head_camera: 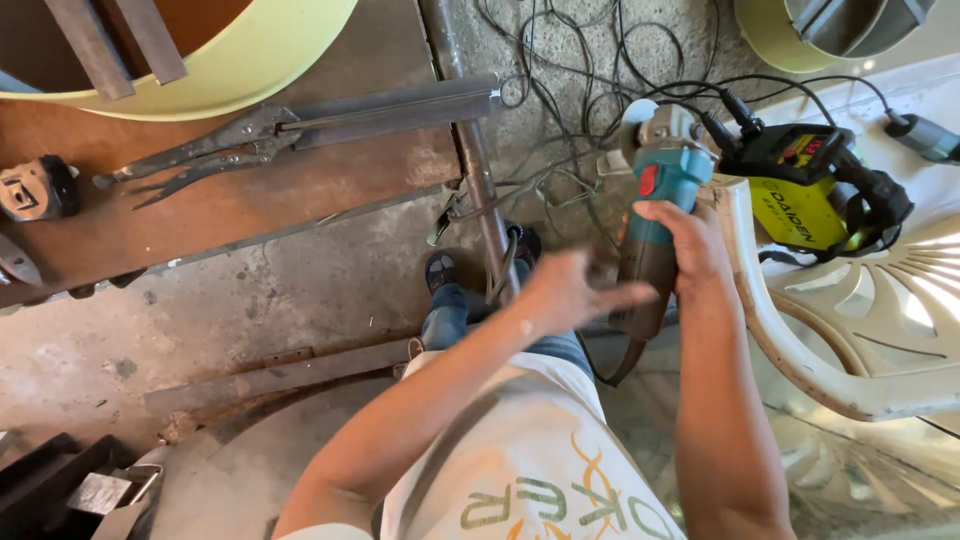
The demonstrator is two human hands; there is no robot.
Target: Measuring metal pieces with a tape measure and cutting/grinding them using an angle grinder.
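My right hand [690, 250] grips the body of a teal and grey angle grinder [660, 185], held with its disc end pointing away from me, above the floor. My left hand [565, 292] hovers open just left of the grinder's body, fingers spread toward it and blurred by motion, not clearly touching it. The grinder's black cord [612, 368] loops down from its rear end near my waist. My feet in dark sandals [440, 268] stand beside a steel pipe [480, 170].
A wooden bench [250, 205] at left holds locking pliers [200, 150] clamped on steel angle bar, a tape measure [35, 187] and a pale yellow drum [260, 65]. A white plastic chair [850, 330] at right carries a yellow and black welding machine [800, 190]. Tangled cables [580, 70] lie on the concrete floor.
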